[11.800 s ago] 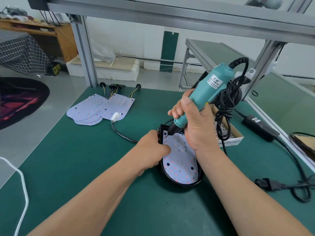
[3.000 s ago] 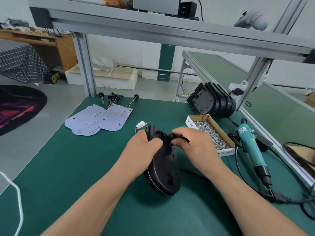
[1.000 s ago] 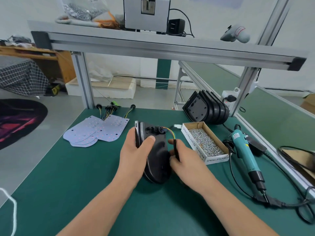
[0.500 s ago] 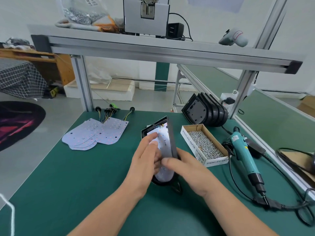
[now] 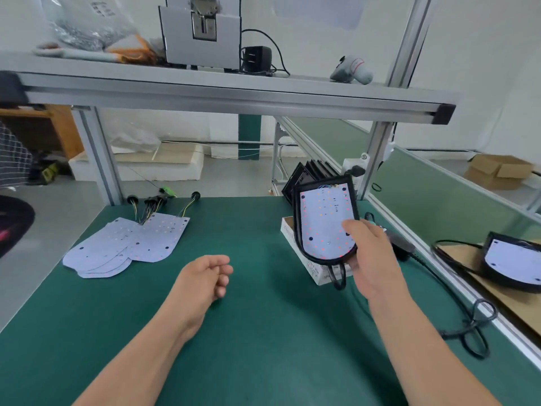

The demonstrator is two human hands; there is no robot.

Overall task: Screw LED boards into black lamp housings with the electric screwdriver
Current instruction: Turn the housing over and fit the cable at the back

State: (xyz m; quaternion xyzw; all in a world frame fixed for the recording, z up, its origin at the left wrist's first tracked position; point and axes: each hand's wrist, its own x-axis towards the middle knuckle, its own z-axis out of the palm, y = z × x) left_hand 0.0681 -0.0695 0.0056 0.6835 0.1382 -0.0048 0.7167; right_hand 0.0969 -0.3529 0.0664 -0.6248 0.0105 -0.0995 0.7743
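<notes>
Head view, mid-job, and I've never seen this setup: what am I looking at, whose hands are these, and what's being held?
No machine here: one camera worn on a person's head looks down at their two bare hands over a green bench. The right hand holds a black lamp housing with an LED board in it, lifted in front of a small box. The left hand hangs loosely curled, holding nothing. Spare LED boards lie far left; empty housings stand behind.

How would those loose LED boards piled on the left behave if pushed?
The LED boards look thin and flat, so they are probably light and apt to slide apart. Their attached wires look floppy and might drag or snag.
</notes>
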